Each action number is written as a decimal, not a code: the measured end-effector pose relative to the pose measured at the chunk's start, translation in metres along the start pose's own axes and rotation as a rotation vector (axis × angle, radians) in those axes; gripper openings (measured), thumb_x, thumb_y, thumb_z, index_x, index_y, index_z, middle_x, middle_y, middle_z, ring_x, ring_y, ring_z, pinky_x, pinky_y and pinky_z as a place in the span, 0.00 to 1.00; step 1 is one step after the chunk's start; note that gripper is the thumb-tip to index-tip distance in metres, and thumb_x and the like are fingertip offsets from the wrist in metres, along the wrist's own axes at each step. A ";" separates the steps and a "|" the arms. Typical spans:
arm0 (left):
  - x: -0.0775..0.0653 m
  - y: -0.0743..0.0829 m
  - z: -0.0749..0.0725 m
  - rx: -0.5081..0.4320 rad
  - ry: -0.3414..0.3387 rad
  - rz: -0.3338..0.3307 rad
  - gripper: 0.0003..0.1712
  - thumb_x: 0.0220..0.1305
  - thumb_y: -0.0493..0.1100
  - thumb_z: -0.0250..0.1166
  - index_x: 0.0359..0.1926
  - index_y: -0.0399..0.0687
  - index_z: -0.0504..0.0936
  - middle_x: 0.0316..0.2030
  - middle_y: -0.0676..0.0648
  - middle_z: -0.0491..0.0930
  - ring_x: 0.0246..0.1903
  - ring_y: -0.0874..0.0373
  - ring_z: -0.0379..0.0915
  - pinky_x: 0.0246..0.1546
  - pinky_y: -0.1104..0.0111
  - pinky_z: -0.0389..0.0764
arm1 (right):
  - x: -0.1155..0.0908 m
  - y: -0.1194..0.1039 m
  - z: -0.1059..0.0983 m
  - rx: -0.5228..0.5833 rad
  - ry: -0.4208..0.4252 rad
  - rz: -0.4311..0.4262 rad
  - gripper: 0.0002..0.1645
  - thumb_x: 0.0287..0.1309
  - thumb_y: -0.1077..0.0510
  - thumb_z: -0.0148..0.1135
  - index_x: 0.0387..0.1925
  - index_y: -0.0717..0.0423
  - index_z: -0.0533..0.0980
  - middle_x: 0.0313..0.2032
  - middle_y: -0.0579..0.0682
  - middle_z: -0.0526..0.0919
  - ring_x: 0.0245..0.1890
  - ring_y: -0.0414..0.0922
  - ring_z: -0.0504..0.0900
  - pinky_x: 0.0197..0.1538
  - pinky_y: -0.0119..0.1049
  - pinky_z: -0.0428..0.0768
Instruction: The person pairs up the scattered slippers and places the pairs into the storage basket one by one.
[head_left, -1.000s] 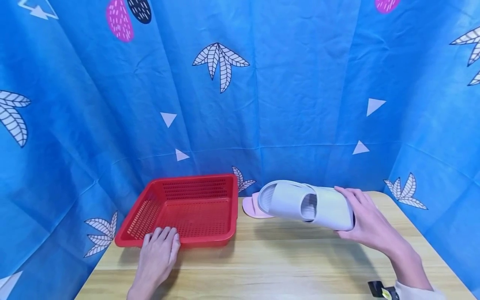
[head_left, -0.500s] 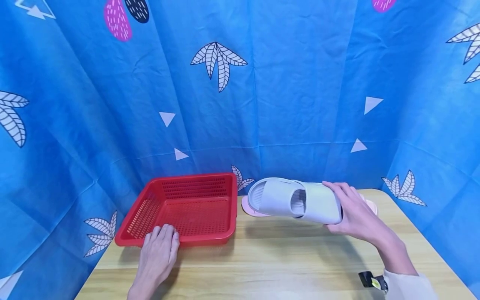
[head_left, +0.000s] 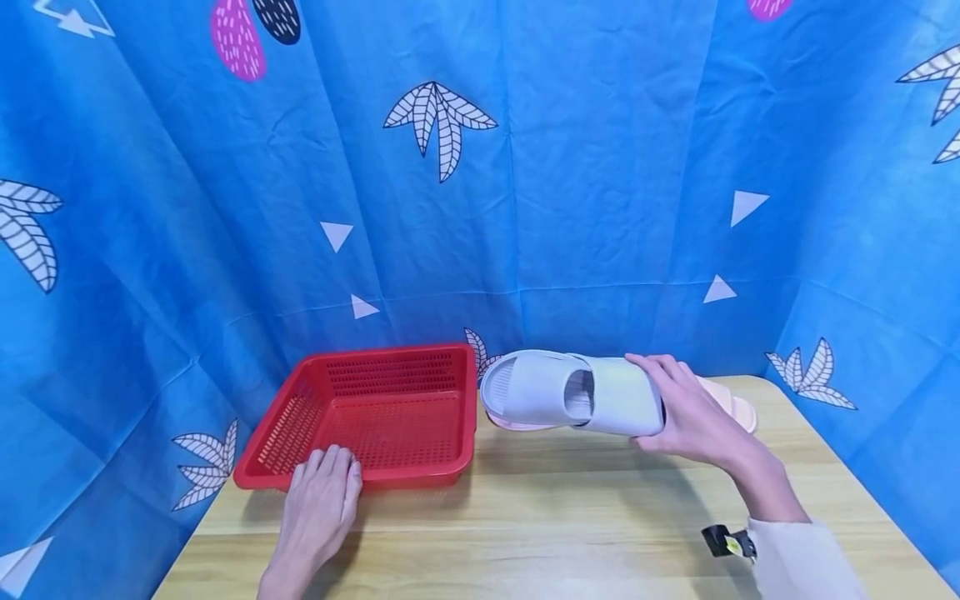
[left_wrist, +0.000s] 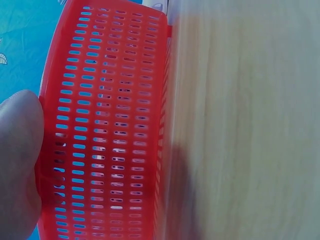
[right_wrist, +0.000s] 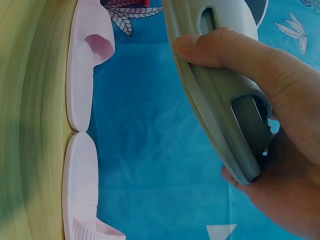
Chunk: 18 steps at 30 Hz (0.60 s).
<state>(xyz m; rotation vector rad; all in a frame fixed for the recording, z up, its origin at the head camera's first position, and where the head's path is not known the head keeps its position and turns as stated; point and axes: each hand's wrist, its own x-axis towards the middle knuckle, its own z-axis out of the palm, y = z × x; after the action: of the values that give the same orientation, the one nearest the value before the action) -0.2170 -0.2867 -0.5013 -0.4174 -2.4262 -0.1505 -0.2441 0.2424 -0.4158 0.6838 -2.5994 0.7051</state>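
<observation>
My right hand (head_left: 697, 421) holds a pair of pale grey slippers (head_left: 536, 390) fitted together, lifted above the table and slanted with the open toes to the left. In the right wrist view the thumb lies along the side of the grey slippers (right_wrist: 217, 85); most of the other fingers are hidden. My left hand (head_left: 318, 508) grips the front rim of a red plastic basket (head_left: 416, 477), fingers curled over the edge. Nothing lies inside the basket. The left wrist view shows the slotted front wall of the basket (left_wrist: 107, 115) beside part of the hand (left_wrist: 20, 165).
Pink slippers (right_wrist: 82, 65) lie end to end at the back of the wooden table (head_left: 525, 533). The grey pair mostly hides them in the head view, where a pink end (head_left: 742, 412) shows on the right. A blue patterned curtain (head_left: 600, 167) surrounds the back and sides.
The right hand has carried the grey slippers leftward, so their toes are now close to the basket's right side. My left hand and the basket have stayed put.
</observation>
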 end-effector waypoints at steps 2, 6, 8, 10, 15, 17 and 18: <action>0.000 0.000 0.000 -0.001 -0.001 -0.001 0.08 0.71 0.43 0.56 0.36 0.44 0.74 0.32 0.46 0.71 0.35 0.46 0.66 0.35 0.55 0.67 | 0.004 -0.002 0.002 0.014 -0.009 0.000 0.66 0.32 0.54 0.88 0.74 0.55 0.62 0.60 0.57 0.72 0.55 0.54 0.69 0.49 0.56 0.76; 0.001 0.001 -0.001 -0.009 0.004 0.000 0.09 0.72 0.44 0.54 0.35 0.45 0.73 0.31 0.46 0.71 0.35 0.45 0.66 0.35 0.54 0.68 | 0.012 -0.007 0.006 0.030 -0.024 0.005 0.65 0.34 0.49 0.88 0.74 0.52 0.63 0.60 0.55 0.73 0.56 0.54 0.69 0.49 0.54 0.70; 0.001 0.001 -0.001 -0.013 0.013 0.005 0.10 0.73 0.45 0.52 0.34 0.46 0.73 0.31 0.46 0.70 0.35 0.45 0.66 0.35 0.54 0.68 | 0.016 -0.010 0.009 0.041 -0.034 0.010 0.65 0.36 0.47 0.88 0.75 0.51 0.63 0.60 0.55 0.73 0.57 0.54 0.69 0.48 0.54 0.69; 0.001 0.001 0.000 -0.016 0.027 0.013 0.11 0.73 0.44 0.51 0.34 0.46 0.72 0.30 0.47 0.70 0.34 0.45 0.66 0.35 0.54 0.68 | 0.020 -0.012 0.011 0.060 -0.051 0.015 0.64 0.37 0.45 0.87 0.75 0.51 0.62 0.61 0.55 0.73 0.57 0.54 0.69 0.49 0.54 0.71; 0.001 0.001 0.000 -0.018 0.043 0.023 0.10 0.73 0.44 0.51 0.33 0.45 0.72 0.30 0.47 0.70 0.34 0.46 0.66 0.35 0.54 0.68 | 0.028 -0.015 0.019 0.116 -0.077 0.007 0.64 0.38 0.46 0.86 0.75 0.54 0.61 0.62 0.57 0.73 0.57 0.55 0.70 0.51 0.56 0.76; 0.001 0.001 0.000 -0.017 0.034 0.017 0.10 0.72 0.44 0.52 0.34 0.46 0.72 0.30 0.47 0.70 0.34 0.46 0.66 0.35 0.54 0.68 | 0.031 -0.017 0.022 0.126 -0.081 0.002 0.65 0.38 0.46 0.86 0.75 0.55 0.61 0.61 0.57 0.73 0.57 0.55 0.70 0.51 0.57 0.76; 0.001 0.001 0.000 -0.017 0.028 0.014 0.09 0.72 0.44 0.52 0.34 0.46 0.72 0.30 0.47 0.70 0.34 0.46 0.66 0.35 0.54 0.68 | 0.033 -0.018 0.023 0.128 -0.084 0.001 0.64 0.38 0.45 0.86 0.74 0.56 0.62 0.61 0.57 0.73 0.57 0.55 0.70 0.51 0.57 0.77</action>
<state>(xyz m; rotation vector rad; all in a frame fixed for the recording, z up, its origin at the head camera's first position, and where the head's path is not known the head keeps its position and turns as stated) -0.2171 -0.2860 -0.5004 -0.4368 -2.3952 -0.1694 -0.2659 0.2048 -0.4126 0.7660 -2.6475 0.8667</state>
